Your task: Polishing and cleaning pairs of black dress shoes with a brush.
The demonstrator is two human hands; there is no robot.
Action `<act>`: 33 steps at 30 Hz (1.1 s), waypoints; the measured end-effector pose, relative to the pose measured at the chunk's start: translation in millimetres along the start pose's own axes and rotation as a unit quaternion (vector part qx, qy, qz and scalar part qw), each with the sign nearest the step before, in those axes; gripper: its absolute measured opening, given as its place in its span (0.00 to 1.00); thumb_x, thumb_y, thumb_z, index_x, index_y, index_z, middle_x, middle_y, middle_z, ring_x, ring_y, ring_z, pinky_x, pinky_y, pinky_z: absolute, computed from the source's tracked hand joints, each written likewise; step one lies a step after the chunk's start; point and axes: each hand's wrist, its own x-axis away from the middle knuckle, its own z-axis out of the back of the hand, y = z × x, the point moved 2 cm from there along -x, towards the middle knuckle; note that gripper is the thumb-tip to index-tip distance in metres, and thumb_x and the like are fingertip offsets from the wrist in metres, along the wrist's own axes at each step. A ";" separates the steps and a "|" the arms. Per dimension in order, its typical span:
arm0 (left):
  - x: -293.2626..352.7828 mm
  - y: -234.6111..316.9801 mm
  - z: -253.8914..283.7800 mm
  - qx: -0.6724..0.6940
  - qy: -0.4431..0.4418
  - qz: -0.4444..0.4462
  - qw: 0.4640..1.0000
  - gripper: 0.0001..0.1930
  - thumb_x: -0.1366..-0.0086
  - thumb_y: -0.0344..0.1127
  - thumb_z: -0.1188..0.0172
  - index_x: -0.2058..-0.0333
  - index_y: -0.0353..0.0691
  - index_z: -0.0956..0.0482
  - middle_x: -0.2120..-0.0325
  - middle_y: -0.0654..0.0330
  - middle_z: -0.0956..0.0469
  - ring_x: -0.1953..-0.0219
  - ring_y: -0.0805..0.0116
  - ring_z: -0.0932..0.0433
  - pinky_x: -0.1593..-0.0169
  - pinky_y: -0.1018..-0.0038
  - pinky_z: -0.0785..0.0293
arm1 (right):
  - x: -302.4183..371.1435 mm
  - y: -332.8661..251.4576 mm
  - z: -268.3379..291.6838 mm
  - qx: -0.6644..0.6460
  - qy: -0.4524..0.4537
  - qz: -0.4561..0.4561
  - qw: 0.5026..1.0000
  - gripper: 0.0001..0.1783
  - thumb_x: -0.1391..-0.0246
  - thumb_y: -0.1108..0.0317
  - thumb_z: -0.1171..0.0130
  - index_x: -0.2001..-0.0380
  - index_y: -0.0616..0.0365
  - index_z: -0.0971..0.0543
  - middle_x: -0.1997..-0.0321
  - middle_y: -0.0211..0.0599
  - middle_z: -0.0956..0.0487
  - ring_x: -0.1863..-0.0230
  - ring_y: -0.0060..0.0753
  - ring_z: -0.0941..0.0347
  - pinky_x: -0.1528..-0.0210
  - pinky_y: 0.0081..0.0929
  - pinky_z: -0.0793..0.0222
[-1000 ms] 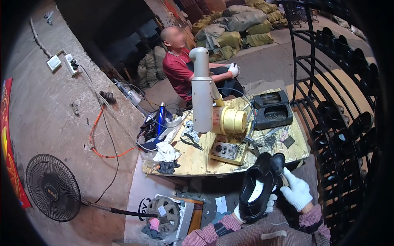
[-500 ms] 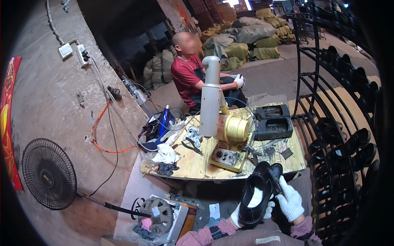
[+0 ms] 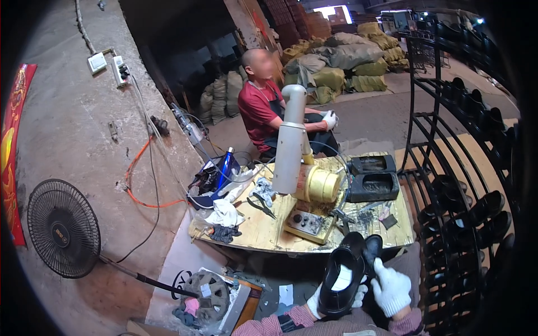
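In front of my lap, my left hand, in a white glove, wraps round the heel end of a black shoe. The shoe's opening faces up and shows a white insole, with the toe pointing toward the workbench. My right hand, also gloved in white, grips a second black shoe just right of the first. Its far end stands out beyond my fingers, while its near part is hidden by my hand and the first shoe.
A wooden workbench ahead carries a yellow machine with a grey pipe, pliers, rags and black molds. Racks of black shoes rise on the right. A fan stands left. Beyond the bench sits a person in red.
The whole view has shifted slightly. Both shoes sit a little lower in the picture, and the second shoe's tip stands slightly farther from the first. My hands keep their grips.
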 end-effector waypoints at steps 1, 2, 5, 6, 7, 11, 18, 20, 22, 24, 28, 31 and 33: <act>1.7 0.0 3.0 -0.004 0.003 -0.006 1.000 0.33 0.25 0.55 0.49 0.33 0.35 0.35 0.49 0.47 0.20 0.53 0.56 0.16 0.45 0.59 0.18 | 4.7 -0.8 0.8 -0.005 -0.035 -0.008 0.999 0.34 0.51 0.61 0.32 0.39 0.53 0.25 0.73 0.41 0.23 0.74 0.49 0.24 0.67 0.46 0.29; 2.9 0.5 5.9 -0.008 0.006 -0.012 1.000 0.33 0.25 0.55 0.49 0.32 0.35 0.35 0.49 0.47 0.20 0.53 0.57 0.16 0.45 0.59 0.18 | 9.4 -1.9 3.0 -0.011 -0.074 -0.019 0.997 0.34 0.52 0.61 0.32 0.39 0.53 0.25 0.74 0.41 0.23 0.74 0.49 0.24 0.67 0.46 0.29; 0.2 -2.9 9.5 0.018 -0.018 0.003 1.000 0.33 0.25 0.54 0.48 0.32 0.35 0.36 0.49 0.48 0.20 0.54 0.56 0.16 0.46 0.59 0.18 | 15.7 -4.1 15.4 -0.029 -0.090 -0.014 0.995 0.33 0.51 0.60 0.33 0.40 0.53 0.24 0.74 0.41 0.22 0.73 0.48 0.23 0.67 0.46 0.29; -1.2 -4.3 10.3 0.018 0.006 0.006 1.000 0.33 0.25 0.54 0.48 0.32 0.35 0.36 0.50 0.48 0.20 0.54 0.56 0.16 0.47 0.60 0.17 | 14.2 -4.1 17.5 -0.012 -0.108 -0.011 0.994 0.32 0.51 0.61 0.33 0.40 0.53 0.24 0.73 0.41 0.22 0.73 0.47 0.22 0.67 0.45 0.29; -2.9 -4.9 8.6 0.055 -0.013 0.020 0.998 0.32 0.25 0.54 0.47 0.33 0.35 0.35 0.51 0.49 0.19 0.55 0.57 0.16 0.48 0.60 0.17 | 8.9 -3.3 17.4 -0.001 -0.089 -0.007 0.996 0.32 0.50 0.61 0.33 0.40 0.53 0.24 0.73 0.40 0.21 0.72 0.47 0.22 0.67 0.45 0.29; -3.5 -4.2 -3.0 0.002 -0.017 0.017 1.000 0.31 0.26 0.55 0.46 0.37 0.34 0.30 0.54 0.51 0.19 0.58 0.60 0.16 0.52 0.63 0.16 | -7.1 1.4 15.4 0.006 -0.051 -0.017 0.999 0.31 0.50 0.62 0.33 0.41 0.53 0.23 0.71 0.40 0.20 0.70 0.46 0.21 0.67 0.44 0.28; 3.1 -2.1 -8.0 -0.062 0.066 -0.013 0.996 0.33 0.26 0.56 0.47 0.37 0.33 0.31 0.53 0.50 0.19 0.57 0.59 0.16 0.52 0.63 0.17 | 10.8 4.3 20.5 0.008 -0.091 0.011 0.996 0.31 0.51 0.61 0.33 0.42 0.53 0.23 0.76 0.40 0.21 0.76 0.47 0.23 0.70 0.46 0.30; 2.0 -2.9 -10.9 0.019 0.004 0.010 1.000 0.33 0.26 0.56 0.46 0.37 0.32 0.31 0.52 0.50 0.19 0.56 0.59 0.17 0.51 0.63 0.17 | 5.8 4.1 18.9 0.032 -0.085 0.024 0.996 0.31 0.50 0.61 0.34 0.41 0.55 0.23 0.76 0.40 0.21 0.76 0.46 0.23 0.70 0.46 0.31; 0.3 -1.9 -16.2 0.047 -0.018 0.008 0.999 0.33 0.27 0.55 0.45 0.37 0.32 0.31 0.52 0.50 0.19 0.56 0.59 0.17 0.52 0.63 0.17 | -8.6 1.6 16.3 0.070 -0.052 0.038 0.995 0.32 0.50 0.60 0.34 0.40 0.55 0.24 0.75 0.39 0.21 0.75 0.45 0.22 0.70 0.45 0.31; 0.5 0.2 -24.3 0.014 0.001 0.002 1.000 0.32 0.27 0.56 0.46 0.39 0.33 0.30 0.53 0.52 0.19 0.58 0.61 0.17 0.53 0.64 0.18 | -16.5 -4.9 20.2 0.064 -0.046 0.045 0.996 0.33 0.50 0.60 0.34 0.40 0.56 0.25 0.74 0.39 0.20 0.74 0.45 0.22 0.70 0.45 0.31; -3.2 0.1 -43.5 -0.051 -0.001 0.017 0.999 0.26 0.27 0.60 0.47 0.48 0.43 0.25 0.65 0.61 0.20 0.69 0.68 0.21 0.66 0.72 0.23 | -11.8 -15.1 32.6 0.047 -0.108 0.067 0.991 0.33 0.51 0.61 0.34 0.40 0.57 0.25 0.75 0.40 0.23 0.75 0.44 0.23 0.70 0.44 0.32; -6.7 3.9 -39.2 -0.211 0.211 -0.041 0.954 0.22 0.26 0.62 0.48 0.63 0.48 0.22 0.75 0.66 0.23 0.79 0.73 0.26 0.78 0.77 0.33 | -5.5 0.6 25.9 0.017 -0.117 0.042 0.992 0.33 0.46 0.68 0.41 0.34 0.54 0.29 0.73 0.41 0.23 0.73 0.47 0.23 0.70 0.45 0.30; -9.1 1.9 -35.5 0.021 0.171 0.043 0.984 0.22 0.26 0.59 0.46 0.56 0.43 0.25 0.71 0.63 0.23 0.74 0.70 0.23 0.71 0.73 0.27 | -11.7 22.8 8.1 0.010 -0.026 0.024 0.999 0.29 0.45 0.71 0.42 0.37 0.55 0.26 0.73 0.44 0.23 0.73 0.50 0.23 0.68 0.45 0.29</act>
